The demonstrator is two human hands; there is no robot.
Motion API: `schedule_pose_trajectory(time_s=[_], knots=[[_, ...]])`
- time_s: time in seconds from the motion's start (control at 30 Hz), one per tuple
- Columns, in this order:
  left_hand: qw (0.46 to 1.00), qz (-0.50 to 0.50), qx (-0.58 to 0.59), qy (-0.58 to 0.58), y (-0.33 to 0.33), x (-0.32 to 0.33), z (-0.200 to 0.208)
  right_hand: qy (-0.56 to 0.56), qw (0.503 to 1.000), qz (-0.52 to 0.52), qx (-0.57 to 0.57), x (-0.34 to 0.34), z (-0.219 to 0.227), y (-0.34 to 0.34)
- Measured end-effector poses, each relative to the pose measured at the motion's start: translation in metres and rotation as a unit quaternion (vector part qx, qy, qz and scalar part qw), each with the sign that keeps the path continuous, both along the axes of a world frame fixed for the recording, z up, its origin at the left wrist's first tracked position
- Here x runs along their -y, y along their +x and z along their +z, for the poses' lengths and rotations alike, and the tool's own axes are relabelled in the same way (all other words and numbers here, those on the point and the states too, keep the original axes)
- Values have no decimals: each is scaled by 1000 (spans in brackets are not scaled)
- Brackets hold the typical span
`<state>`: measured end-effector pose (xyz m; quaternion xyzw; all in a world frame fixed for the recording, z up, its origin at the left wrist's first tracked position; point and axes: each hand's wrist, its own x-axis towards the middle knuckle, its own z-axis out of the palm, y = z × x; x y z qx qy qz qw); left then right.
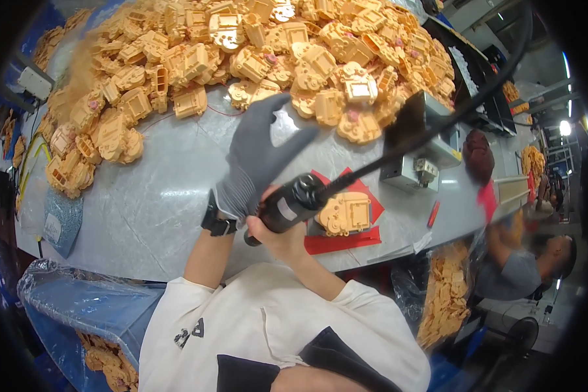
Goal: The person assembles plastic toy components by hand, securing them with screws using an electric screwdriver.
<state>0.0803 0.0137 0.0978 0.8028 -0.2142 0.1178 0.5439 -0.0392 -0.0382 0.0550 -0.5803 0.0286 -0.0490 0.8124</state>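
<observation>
The tool (295, 198) looks glossy, the glove (255, 150) matt cloth.

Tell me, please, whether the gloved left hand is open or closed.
Open: the gloved left hand has its thumb and fingers spread apart, with nothing visible gripped between them.

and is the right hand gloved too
No, the right hand is bare around the black tool, while the left hand wears a grey glove.

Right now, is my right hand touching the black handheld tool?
Touching. The head view shows the right hand gripping the black handheld tool, wrapped around its body.
</observation>
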Motion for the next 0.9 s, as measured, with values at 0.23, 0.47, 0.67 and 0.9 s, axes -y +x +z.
schedule_pose_trajectory(time_s=[0.23,0.47,0.67,0.9], knots=[[935,-35,-267,-230,1,0,-23,38,998,43,32,5,8,-7],[941,-178,-288,26,-53,20,-39,99,943,-215,235,145,55,-89],[856,-278,-381,213,-59,44,-46,44,900,-396,176,156,45,-98],[802,-258,-458,-283,-73,6,-31,73,906,-381,170,155,36,-102]])
